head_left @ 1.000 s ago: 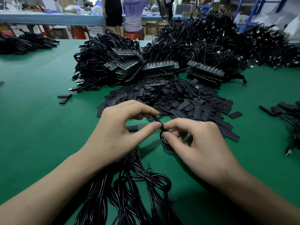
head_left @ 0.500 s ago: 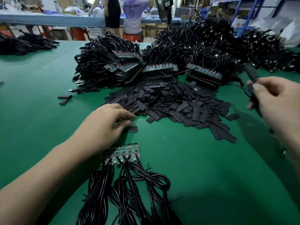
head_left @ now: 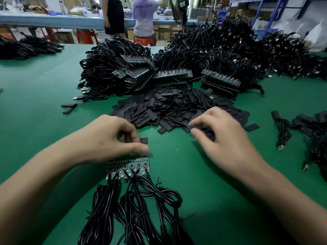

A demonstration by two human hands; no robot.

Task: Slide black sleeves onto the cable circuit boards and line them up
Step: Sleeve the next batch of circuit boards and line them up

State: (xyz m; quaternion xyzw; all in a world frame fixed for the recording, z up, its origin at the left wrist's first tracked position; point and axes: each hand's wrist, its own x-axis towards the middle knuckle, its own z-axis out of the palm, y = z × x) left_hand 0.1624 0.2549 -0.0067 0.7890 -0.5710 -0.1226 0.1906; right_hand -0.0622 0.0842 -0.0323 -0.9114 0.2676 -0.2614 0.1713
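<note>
Bright, even light is coming from above. The green surface (head_left: 35, 131) is showing clearly. Soft shadows are lying under both arms and beside the near cables (head_left: 134, 209). The left hand (head_left: 109, 138) and right hand (head_left: 224, 138) are looking smeared with blur. The far room is looking fuzzy. Lines are bending near the edges, like the blue shelf (head_left: 281, 11). The white bags (head_left: 316, 38) are glowing too bright.

Two hands (head_left: 106, 138) (head_left: 228, 144), two standing people (head_left: 115, 16) (head_left: 143, 16).

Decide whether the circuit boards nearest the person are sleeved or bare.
Bare: the circuit boards show green surface and components, nothing black covering them.
</note>
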